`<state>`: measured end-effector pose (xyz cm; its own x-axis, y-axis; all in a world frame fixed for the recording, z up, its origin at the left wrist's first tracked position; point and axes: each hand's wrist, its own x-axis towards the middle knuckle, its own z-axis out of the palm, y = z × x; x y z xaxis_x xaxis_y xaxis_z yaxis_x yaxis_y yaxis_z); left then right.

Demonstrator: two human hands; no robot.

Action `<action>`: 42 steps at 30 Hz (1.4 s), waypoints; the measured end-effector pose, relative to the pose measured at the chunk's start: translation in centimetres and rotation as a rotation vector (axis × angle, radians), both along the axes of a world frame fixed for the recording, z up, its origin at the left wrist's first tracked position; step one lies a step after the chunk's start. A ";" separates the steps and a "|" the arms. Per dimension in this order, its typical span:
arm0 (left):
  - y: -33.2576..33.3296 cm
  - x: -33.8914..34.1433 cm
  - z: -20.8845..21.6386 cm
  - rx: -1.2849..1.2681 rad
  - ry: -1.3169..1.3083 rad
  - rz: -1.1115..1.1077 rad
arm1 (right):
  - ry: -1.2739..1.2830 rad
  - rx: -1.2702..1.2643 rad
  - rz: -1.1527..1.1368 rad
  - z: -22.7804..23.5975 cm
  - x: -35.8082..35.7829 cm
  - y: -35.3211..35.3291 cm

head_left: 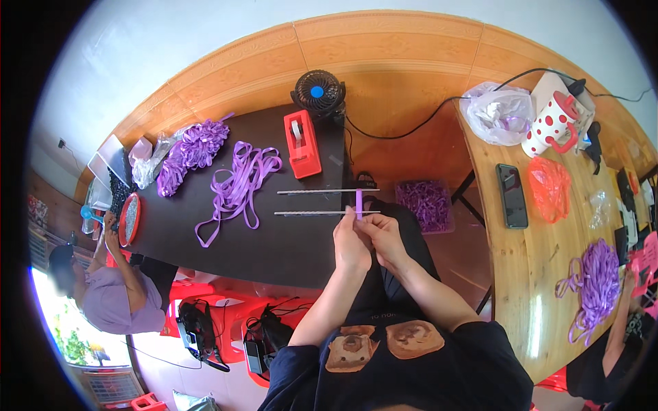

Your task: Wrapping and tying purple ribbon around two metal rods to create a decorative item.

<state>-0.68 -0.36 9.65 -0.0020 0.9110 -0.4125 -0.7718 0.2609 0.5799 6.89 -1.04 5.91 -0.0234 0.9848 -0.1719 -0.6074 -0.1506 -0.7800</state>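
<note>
Purple ribbon, long axis near-far, spans 2 metal rods.
Just far of left hand and right hand; fingers of both pinching its near end.

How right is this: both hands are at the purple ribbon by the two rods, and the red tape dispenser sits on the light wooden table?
No: the head view shows the red tape dispenser sitting on the dark table. The rest is right: left hand and right hand are at the purple ribbon by the two rods.
</note>
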 end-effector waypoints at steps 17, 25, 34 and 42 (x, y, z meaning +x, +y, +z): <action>0.8 -4.3 1.4 -0.051 0.010 -0.521 | -0.048 -0.038 0.003 3.0 0.4 -1.4; 0.9 -4.7 1.5 -0.100 0.059 -0.572 | -0.713 0.433 -0.324 8.0 3.2 0.9; 0.6 -4.7 1.7 -0.079 0.002 -0.589 | -1.233 0.677 -0.182 7.3 -3.0 14.9; 0.6 -4.7 2.3 -0.094 -0.002 -0.559 | -0.644 0.087 0.082 6.6 -6.6 18.1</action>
<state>-5.37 0.29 11.93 0.4714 0.7326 -0.4910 -0.5023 0.6806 0.5333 0.25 17.09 12.48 -0.0176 0.9952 -0.0966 -0.0038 -0.0967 -0.9953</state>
